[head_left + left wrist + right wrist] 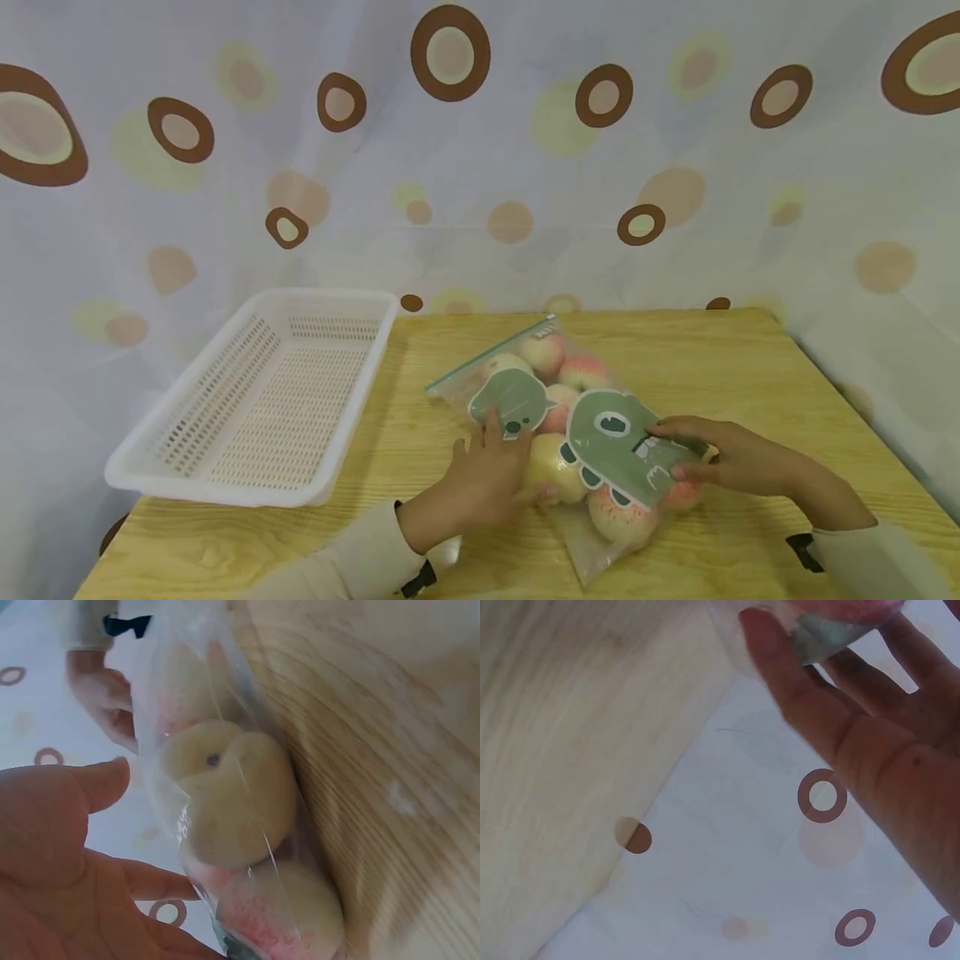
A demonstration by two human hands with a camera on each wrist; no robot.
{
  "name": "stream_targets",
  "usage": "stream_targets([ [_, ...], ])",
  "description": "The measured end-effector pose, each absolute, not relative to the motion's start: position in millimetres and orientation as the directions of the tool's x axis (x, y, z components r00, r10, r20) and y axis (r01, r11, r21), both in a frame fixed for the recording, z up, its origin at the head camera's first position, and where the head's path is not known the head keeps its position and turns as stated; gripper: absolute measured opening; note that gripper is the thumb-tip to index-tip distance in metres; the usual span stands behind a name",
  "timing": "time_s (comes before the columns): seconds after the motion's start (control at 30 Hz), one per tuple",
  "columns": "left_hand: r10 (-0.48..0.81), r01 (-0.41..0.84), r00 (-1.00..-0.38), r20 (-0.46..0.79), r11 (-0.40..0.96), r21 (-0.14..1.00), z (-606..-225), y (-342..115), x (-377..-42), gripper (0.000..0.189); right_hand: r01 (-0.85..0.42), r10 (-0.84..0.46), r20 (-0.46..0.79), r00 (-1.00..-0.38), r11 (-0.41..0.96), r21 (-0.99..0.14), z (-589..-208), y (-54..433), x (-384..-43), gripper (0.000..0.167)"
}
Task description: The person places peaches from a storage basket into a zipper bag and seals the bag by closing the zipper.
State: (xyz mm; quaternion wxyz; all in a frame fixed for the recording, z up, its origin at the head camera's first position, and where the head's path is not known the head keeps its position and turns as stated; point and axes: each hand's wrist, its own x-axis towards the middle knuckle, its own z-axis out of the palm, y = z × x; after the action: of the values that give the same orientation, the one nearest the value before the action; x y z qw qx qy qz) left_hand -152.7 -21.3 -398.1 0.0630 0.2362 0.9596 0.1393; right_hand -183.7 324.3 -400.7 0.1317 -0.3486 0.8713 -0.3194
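Note:
A clear zip bag [555, 417] filled with several yellow-and-red peaches [624, 515] lies on the wooden table. Green cartoon animals are printed on it, and its green zip strip [480, 354] runs along the far left end, with a white slider at the far corner. My left hand [487, 475] rests against the bag's left side, fingers spread on the print and thumb by a yellow peach. At the right end, my right hand [738, 458] touches the bag, its fingers over the dinosaur print and thumb nearer me. Up close, the left wrist view shows peaches [247, 787] behind the clear plastic.
A white perforated plastic basket [360, 400] stands on the left of the table [720, 358]. Behind the table hangs a pale cloth [480, 167] with brown rings and dots, which also comes down along both sides.

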Motion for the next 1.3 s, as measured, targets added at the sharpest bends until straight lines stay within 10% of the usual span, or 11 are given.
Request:
stream_targets([
  [0.23,0.521,0.515,-0.854,-0.012,0.848,0.125,-403,-19,-167,0.068,-0.561,-0.631,0.104,-0.769,0.587,-0.583,-407,319,-167,0.047],
  [0.67,0.565,0.571,-0.821,0.085,0.809,0.138,-404,-34,-244,0.048,-0.474,-0.444,0.167,-0.880,0.824,-0.310,-409,257,-137,0.057],
  [0.9,0.701,0.711,-0.701,0.130,0.673,0.203,-407,-34,-234,0.049,-0.436,-0.420,0.117,-0.900,0.855,-0.282,-402,255,-135,0.065],
  [1.3,0.650,0.654,-0.757,0.068,0.750,0.100,-402,-28,-200,0.062,-0.433,-0.465,-0.024,-0.885,0.841,-0.324,-388,276,-142,0.062],
])
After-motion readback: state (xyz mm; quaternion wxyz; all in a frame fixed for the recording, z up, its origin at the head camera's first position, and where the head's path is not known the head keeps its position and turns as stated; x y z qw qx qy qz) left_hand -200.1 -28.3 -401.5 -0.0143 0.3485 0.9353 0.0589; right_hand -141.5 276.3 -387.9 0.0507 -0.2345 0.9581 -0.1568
